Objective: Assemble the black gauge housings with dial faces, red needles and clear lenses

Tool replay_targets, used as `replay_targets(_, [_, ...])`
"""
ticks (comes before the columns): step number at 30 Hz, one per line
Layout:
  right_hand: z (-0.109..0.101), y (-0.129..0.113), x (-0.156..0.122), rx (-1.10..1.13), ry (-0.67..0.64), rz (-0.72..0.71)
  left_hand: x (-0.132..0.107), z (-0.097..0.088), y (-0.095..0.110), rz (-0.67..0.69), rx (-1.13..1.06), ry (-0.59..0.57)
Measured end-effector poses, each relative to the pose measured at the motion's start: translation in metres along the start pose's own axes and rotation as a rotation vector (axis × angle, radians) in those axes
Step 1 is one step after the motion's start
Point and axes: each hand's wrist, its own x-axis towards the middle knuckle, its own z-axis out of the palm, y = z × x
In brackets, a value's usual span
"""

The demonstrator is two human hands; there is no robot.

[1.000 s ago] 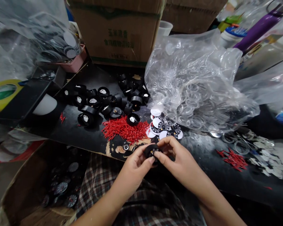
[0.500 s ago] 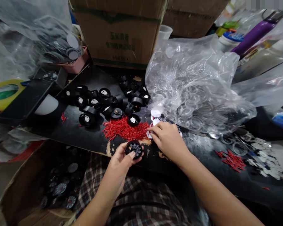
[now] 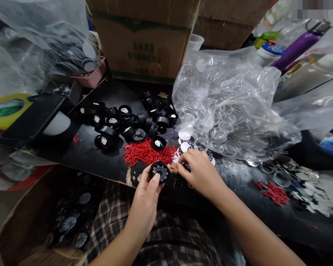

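My left hand (image 3: 147,192) grips a round black gauge (image 3: 159,173), its white-marked dial turned up and the thumb on its lower edge. Just right of the gauge, apart from it, is my right hand (image 3: 197,168), thumb and forefinger pinched together; what lies between the fingertips is too small to make out. Behind both hands lies a heap of thin red pointers (image 3: 144,153). Several printed dial discs (image 3: 185,147), some white side up, are partly covered by my right hand. Black gauge housings (image 3: 107,131) lie loosely grouped beyond the pointers.
A clear plastic bag of transparent rings (image 3: 227,122) lies at the right. More red pointers (image 3: 274,193) and flat whitish parts (image 3: 312,194) are farther right. Cardboard boxes (image 3: 144,40) stand at the back. Below left, a carton (image 3: 16,225) holds gauges.
My right hand has come back from the discs and pointer heap toward me, its fingers now pinched. The gauge in my left hand has shifted slightly right and away from me.
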Motion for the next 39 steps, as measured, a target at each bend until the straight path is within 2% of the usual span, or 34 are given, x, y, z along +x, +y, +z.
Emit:
replay_targets(3, [-0.004,-0.007,-0.010,0.157,0.027,-0.025,0.000,0.004,0.000,-0.005,-0.021,-0.032])
replay_targets(9, [-0.012,-0.012,-0.023,0.197,0.091,-0.040,-0.001,0.007,0.007,-0.031,-0.072,-0.097])
replay_targets(11, [-0.016,-0.014,-0.026,0.280,0.112,-0.045,0.000,0.006,0.010,-0.026,-0.074,-0.107])
replay_targets(15, [-0.021,-0.021,-0.029,0.463,0.127,-0.066,0.003,0.005,0.008,0.029,0.093,-0.110])
replay_targets(19, [-0.021,-0.028,-0.031,0.380,0.122,-0.054,0.001,0.008,0.003,0.040,0.221,-0.193])
replay_targets(22, [-0.022,-0.028,-0.031,0.367,0.104,-0.025,-0.002,0.011,0.005,0.068,0.292,-0.213])
replay_targets(28, [-0.024,-0.028,-0.033,0.369,0.084,0.019,-0.006,0.011,0.011,0.143,0.403,-0.207])
replay_targets(36, [-0.022,-0.036,-0.040,0.454,0.056,0.114,-0.011,0.007,0.010,0.291,0.552,-0.115])
replay_targets(39, [-0.021,-0.036,-0.039,0.465,0.058,0.125,-0.009,0.007,0.013,0.253,0.531,-0.121])
